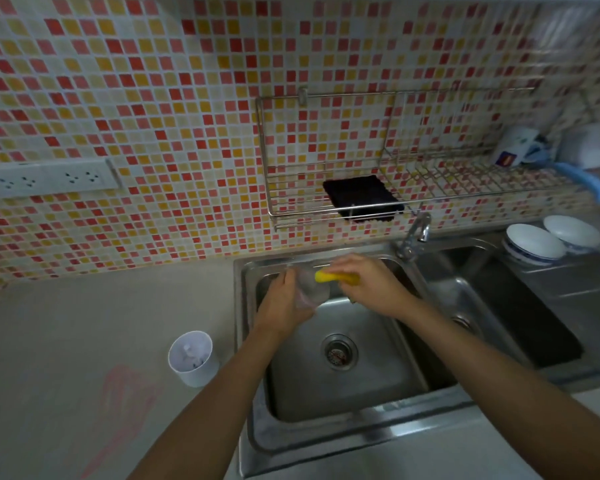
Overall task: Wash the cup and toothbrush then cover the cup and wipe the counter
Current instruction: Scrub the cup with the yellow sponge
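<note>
Gripping a clear plastic cup (311,289) over the stainless-steel sink basin (368,375), the left hand (284,299) is tilting it toward the right hand (368,285), which is closing around a yellow sponge (336,277) at the cup's mouth. Beside the sink, a white cylindrical holder (194,358) is standing on the grey counter (84,341), holding small blurred items. Pink smears (118,403) are marking the counter nearby.

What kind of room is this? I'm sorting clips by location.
Most likely a home kitchen: a double steel sink set in a counter, a wall dish rack over mosaic tiles, and bowls beside the sink.
</note>
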Demonstrator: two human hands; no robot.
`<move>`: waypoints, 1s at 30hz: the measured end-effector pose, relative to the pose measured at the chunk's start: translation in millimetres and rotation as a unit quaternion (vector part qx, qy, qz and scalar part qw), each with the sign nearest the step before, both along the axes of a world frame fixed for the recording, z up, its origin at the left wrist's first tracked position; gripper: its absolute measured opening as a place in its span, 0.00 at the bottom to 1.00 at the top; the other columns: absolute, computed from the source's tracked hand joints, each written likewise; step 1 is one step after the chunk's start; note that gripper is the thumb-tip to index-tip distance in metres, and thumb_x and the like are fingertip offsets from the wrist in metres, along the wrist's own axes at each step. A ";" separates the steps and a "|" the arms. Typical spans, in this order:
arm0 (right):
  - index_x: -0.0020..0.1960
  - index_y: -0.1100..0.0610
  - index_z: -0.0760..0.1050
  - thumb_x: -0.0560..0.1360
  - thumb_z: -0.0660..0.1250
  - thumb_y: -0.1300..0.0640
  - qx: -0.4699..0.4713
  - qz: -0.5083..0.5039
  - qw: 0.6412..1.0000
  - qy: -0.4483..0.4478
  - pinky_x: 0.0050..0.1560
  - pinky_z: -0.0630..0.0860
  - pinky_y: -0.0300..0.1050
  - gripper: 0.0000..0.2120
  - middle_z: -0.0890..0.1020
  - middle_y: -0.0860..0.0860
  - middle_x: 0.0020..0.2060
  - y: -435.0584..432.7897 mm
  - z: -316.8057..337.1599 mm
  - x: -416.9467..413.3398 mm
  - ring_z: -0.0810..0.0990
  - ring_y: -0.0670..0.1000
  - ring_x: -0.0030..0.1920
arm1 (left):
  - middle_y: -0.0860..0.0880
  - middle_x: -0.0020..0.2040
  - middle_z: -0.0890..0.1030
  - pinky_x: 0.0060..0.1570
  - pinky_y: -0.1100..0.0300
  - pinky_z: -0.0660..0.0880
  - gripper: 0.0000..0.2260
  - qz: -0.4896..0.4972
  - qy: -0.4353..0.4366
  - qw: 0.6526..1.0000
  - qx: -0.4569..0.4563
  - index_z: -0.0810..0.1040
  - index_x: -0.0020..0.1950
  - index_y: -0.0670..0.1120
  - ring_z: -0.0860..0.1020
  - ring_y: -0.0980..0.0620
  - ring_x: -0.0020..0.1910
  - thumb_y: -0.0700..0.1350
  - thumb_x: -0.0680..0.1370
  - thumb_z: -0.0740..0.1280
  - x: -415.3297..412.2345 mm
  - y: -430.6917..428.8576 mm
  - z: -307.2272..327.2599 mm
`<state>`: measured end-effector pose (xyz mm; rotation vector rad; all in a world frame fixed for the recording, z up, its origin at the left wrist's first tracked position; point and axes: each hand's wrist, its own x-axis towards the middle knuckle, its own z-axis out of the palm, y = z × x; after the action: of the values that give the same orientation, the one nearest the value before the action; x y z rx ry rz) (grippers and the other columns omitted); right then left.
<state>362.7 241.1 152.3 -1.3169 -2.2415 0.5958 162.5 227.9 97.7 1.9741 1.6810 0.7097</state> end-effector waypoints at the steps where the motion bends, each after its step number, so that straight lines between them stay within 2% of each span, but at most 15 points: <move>1: 0.60 0.52 0.80 0.71 0.69 0.65 0.018 0.010 0.999 -0.035 0.60 0.73 0.45 0.19 0.80 0.49 0.56 -0.7 -3.3 4.1 0.77 0.48 0.56 | 0.48 0.65 0.73 0.56 0.60 0.68 0.35 -0.004 0.009 1.000 0.003 0.67 0.68 0.46 0.71 0.48 0.63 0.47 0.66 0.78 5.5 -0.2 1.5; 4: 0.59 0.52 0.80 0.72 0.69 0.63 0.086 0.055 0.987 -0.125 0.63 0.71 0.49 0.17 0.80 0.49 0.57 2.2 -6.6 15.4 0.76 0.51 0.58 | 0.46 0.65 0.73 0.58 0.58 0.69 0.33 -0.015 0.023 0.999 0.027 0.68 0.68 0.45 0.71 0.46 0.63 0.45 0.66 0.77 22.6 -1.8 9.3; 7: 0.56 0.53 0.81 0.72 0.69 0.64 0.148 0.093 0.965 -0.196 0.56 0.75 0.53 0.15 0.82 0.51 0.56 2.9 -9.4 30.6 0.78 0.56 0.53 | 0.45 0.67 0.72 0.61 0.56 0.69 0.36 -0.026 0.051 0.998 0.034 0.66 0.71 0.45 0.70 0.46 0.65 0.44 0.66 0.77 37.7 -1.7 16.7; 9: 0.57 0.53 0.81 0.73 0.67 0.64 0.147 0.101 0.967 -0.185 0.56 0.73 0.47 0.14 0.83 0.50 0.56 -7.2 -11.6 39.5 0.78 0.55 0.50 | 0.45 0.67 0.72 0.62 0.55 0.71 0.37 -0.028 0.076 0.996 0.041 0.66 0.72 0.45 0.70 0.45 0.66 0.44 0.66 0.78 48.5 0.1 20.3; 12: 0.58 0.54 0.81 0.75 0.66 0.63 0.066 0.087 0.986 -0.124 0.55 0.64 0.34 0.13 0.82 0.48 0.57 -14.1 -18.8 55.8 0.78 0.52 0.52 | 0.46 0.65 0.73 0.60 0.53 0.73 0.35 -0.030 0.090 0.994 0.058 0.67 0.70 0.45 0.71 0.45 0.64 0.43 0.65 0.76 65.2 2.0 17.7; 14: 0.58 0.52 0.81 0.74 0.68 0.63 0.043 0.101 0.986 -0.122 0.54 0.64 0.32 0.14 0.82 0.46 0.57 -9.1 -21.9 69.9 0.77 0.50 0.52 | 0.45 0.65 0.72 0.61 0.54 0.71 0.33 -0.028 0.090 0.994 0.061 0.68 0.70 0.44 0.69 0.45 0.64 0.41 0.67 0.74 78.9 -3.2 14.8; 17: 0.54 0.50 0.82 0.69 0.72 0.65 0.122 0.137 0.961 -0.206 0.50 0.74 0.47 0.16 0.83 0.45 0.55 5.8 -24.7 88.7 0.76 0.53 0.50 | 0.46 0.67 0.70 0.61 0.56 0.69 0.32 -0.023 0.099 0.994 0.045 0.66 0.71 0.45 0.68 0.45 0.64 0.40 0.69 0.72 98.5 -9.5 10.4; 19: 0.52 0.51 0.83 0.63 0.75 0.65 0.162 0.118 0.953 -0.228 0.47 0.76 0.51 0.19 0.83 0.46 0.54 15.9 -34.0 99.2 0.78 0.54 0.51 | 0.47 0.67 0.70 0.61 0.56 0.68 0.33 -0.009 0.095 0.995 0.038 0.66 0.72 0.45 0.68 0.45 0.64 0.42 0.68 0.73 107.0 -11.0 5.7; 21: 0.52 0.51 0.83 0.61 0.76 0.66 0.160 0.107 0.962 -0.195 0.46 0.77 0.50 0.21 0.83 0.45 0.54 18.2 -52.1 104.1 0.77 0.55 0.50 | 0.46 0.67 0.70 0.62 0.56 0.67 0.34 0.004 0.089 0.996 0.027 0.66 0.72 0.45 0.68 0.45 0.64 0.42 0.67 0.74 111.7 -13.4 -0.1; 23: 0.53 0.52 0.83 0.68 0.72 0.67 0.076 0.102 0.986 -0.108 0.51 0.77 0.49 0.17 0.83 0.45 0.55 6.7 -71.3 104.3 0.77 0.53 0.49 | 0.46 0.66 0.71 0.63 0.54 0.68 0.33 0.017 0.086 0.996 0.012 0.67 0.71 0.45 0.68 0.45 0.64 0.40 0.67 0.73 113.9 -18.2 -8.6; 25: 0.54 0.56 0.83 0.73 0.68 0.67 -0.065 0.077 0.995 -0.014 0.55 0.74 0.36 0.12 0.82 0.48 0.57 -10.7 -82.0 104.4 0.80 0.48 0.52 | 0.45 0.65 0.72 0.63 0.51 0.70 0.33 0.018 0.086 0.996 0.004 0.69 0.69 0.44 0.69 0.44 0.63 0.40 0.65 0.74 115.4 -24.2 -17.5; 26: 0.54 0.58 0.83 0.74 0.67 0.67 -0.111 0.078 0.991 0.007 0.53 0.72 0.29 0.11 0.82 0.49 0.57 -17.0 -85.9 106.0 0.80 0.45 0.52 | 0.44 0.64 0.73 0.62 0.50 0.70 0.33 0.015 0.086 0.996 -0.002 0.69 0.68 0.44 0.70 0.43 0.62 0.40 0.64 0.75 116.1 -27.7 -22.6; 27: 0.54 0.58 0.83 0.74 0.67 0.67 -0.116 0.090 0.989 0.005 0.52 0.71 0.27 0.11 0.83 0.49 0.56 -19.0 -89.0 107.3 0.80 0.44 0.51 | 0.44 0.64 0.73 0.62 0.50 0.70 0.34 0.013 0.085 0.996 -0.011 0.70 0.68 0.43 0.71 0.42 0.62 0.41 0.64 0.76 117.2 -30.8 -27.6; 28: 0.53 0.57 0.83 0.73 0.68 0.67 -0.097 0.105 0.990 -0.004 0.53 0.71 0.29 0.12 0.83 0.49 0.55 -17.8 -90.8 108.6 0.80 0.46 0.51 | 0.44 0.64 0.73 0.62 0.50 0.71 0.35 0.011 0.082 0.996 -0.017 0.70 0.68 0.43 0.71 0.42 0.63 0.41 0.63 0.76 119.1 -34.1 -31.8; 30: 0.51 0.56 0.84 0.71 0.69 0.69 -0.026 0.146 0.988 -0.048 0.54 0.74 0.43 0.14 0.84 0.48 0.52 -11.1 -93.6 111.9 0.79 0.55 0.48 | 0.44 0.65 0.72 0.63 0.51 0.70 0.35 0.010 0.069 0.997 -0.036 0.69 0.69 0.44 0.70 0.43 0.64 0.43 0.64 0.77 125.3 -39.5 -38.3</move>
<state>474.6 229.9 58.8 -1.0683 -2.5382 0.7104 287.8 188.4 59.4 1.9998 1.7817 0.5221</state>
